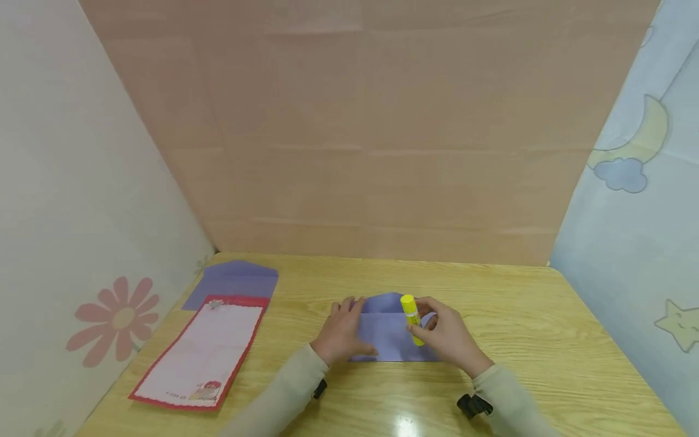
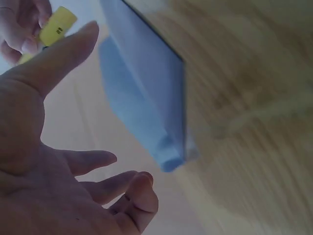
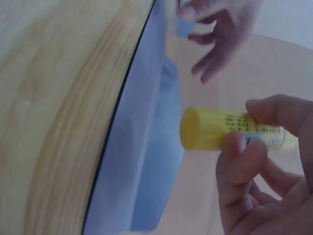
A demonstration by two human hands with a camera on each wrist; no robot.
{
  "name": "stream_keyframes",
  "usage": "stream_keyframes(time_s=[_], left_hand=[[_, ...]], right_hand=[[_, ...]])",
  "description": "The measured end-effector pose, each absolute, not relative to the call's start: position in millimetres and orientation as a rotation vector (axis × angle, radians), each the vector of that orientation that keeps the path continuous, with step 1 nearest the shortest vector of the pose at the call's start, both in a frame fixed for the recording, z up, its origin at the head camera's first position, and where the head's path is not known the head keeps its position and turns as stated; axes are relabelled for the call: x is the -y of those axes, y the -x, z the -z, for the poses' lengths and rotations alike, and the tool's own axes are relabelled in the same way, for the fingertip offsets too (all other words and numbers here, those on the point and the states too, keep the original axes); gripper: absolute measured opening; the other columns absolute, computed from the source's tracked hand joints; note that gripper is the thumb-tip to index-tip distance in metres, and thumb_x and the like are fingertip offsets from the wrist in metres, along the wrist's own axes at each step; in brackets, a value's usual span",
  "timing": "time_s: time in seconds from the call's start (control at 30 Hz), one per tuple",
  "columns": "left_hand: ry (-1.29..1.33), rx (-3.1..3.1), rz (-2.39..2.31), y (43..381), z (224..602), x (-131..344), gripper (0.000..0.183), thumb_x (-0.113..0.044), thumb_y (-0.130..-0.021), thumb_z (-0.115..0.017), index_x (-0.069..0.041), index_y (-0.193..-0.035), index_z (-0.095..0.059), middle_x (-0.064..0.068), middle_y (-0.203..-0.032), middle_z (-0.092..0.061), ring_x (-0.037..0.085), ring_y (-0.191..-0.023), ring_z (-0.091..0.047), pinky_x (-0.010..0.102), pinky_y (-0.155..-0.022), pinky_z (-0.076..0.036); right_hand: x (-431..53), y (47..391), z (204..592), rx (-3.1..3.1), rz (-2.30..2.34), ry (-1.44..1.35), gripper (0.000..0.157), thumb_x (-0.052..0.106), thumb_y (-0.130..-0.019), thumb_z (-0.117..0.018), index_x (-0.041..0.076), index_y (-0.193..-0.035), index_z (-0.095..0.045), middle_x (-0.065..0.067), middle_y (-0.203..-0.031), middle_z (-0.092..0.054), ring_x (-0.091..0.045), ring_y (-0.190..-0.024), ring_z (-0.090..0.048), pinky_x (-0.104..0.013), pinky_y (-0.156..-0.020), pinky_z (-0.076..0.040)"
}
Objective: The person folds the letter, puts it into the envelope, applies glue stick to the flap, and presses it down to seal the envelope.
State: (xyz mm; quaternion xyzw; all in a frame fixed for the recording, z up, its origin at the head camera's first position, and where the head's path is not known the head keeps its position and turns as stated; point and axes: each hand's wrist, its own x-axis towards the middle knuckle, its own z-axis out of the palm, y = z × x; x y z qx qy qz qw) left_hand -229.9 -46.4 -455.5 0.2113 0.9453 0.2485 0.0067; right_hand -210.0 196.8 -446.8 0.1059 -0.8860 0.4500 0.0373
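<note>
A purple envelope with its flap spread out lies on the wooden table, between the two hands. Over its right part, the right hand pinches a yellow glue stick between thumb and fingers; the right wrist view shows the printed label on the glue stick. Fingers spread, the left hand hovers at the envelope's left end. In the left wrist view the left hand holds nothing, and a gap shows between it and the envelope.
On the left of the table, a red-bordered sheet of letter paper overlaps the lower edge of another purple envelope. A brown papered panel stands behind the table, with patterned walls on both sides.
</note>
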Motion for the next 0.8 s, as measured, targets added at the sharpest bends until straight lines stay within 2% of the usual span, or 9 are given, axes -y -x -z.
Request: stream_keyframes(time_s=[0.1, 0.23, 0.53, 0.8], left_hand=[[-0.642, -2.988, -0.672, 234.7, 460.2, 51.5, 0.117, -0.044, -0.06, -0.096, -0.002, -0.152, -0.037, 0.023, -0.152, -0.038, 0.043, -0.125, -0.042, 0.052, -0.098, -0.046], [-0.618, -2.965, -0.655, 237.4, 461.5, 56.2, 0.12, -0.045, -0.06, -0.096, -0.002, -0.154, -0.034, 0.023, -0.155, -0.035, 0.043, -0.127, -0.041, 0.053, -0.099, -0.045], [-0.642, -2.959, -0.627, 240.5, 467.3, 63.8, 0.121, -0.047, -0.061, -0.095, -0.001, -0.154, -0.033, 0.016, -0.149, -0.045, 0.032, -0.118, -0.044, 0.045, -0.097, -0.047], [-0.658, -2.916, -0.701, 245.0, 470.2, 80.2, 0.119, -0.044, -0.061, -0.095, -0.002, -0.154, -0.034, 0.018, -0.147, -0.044, 0.038, -0.126, -0.043, 0.05, -0.101, -0.046]], right_hand=[[-209.6, 214.7, 447.5, 2.732, -1.327, -0.244, 0.035, 0.016, -0.088, -0.077, 0.007, -0.12, -0.064, -0.007, -0.104, -0.064, -0.016, -0.071, -0.058, -0.029, -0.057, -0.051], [-228.2, 220.6, 447.7, 2.761, -1.276, -0.165, 0.035, 0.015, -0.089, -0.075, 0.003, -0.119, -0.063, -0.013, -0.109, -0.062, -0.018, -0.073, -0.06, -0.031, -0.058, -0.051], [-254.7, 229.0, 446.6, 2.814, -1.123, 0.004, 0.04, 0.018, -0.09, -0.073, -0.004, -0.12, -0.059, -0.022, -0.114, -0.062, -0.021, -0.076, -0.06, -0.032, -0.059, -0.049], [-271.1, 233.1, 454.2, 2.812, -1.065, 0.062, 0.041, 0.019, -0.09, -0.071, -0.007, -0.118, -0.058, -0.027, -0.115, -0.062, -0.025, -0.081, -0.063, -0.033, -0.063, -0.049]])
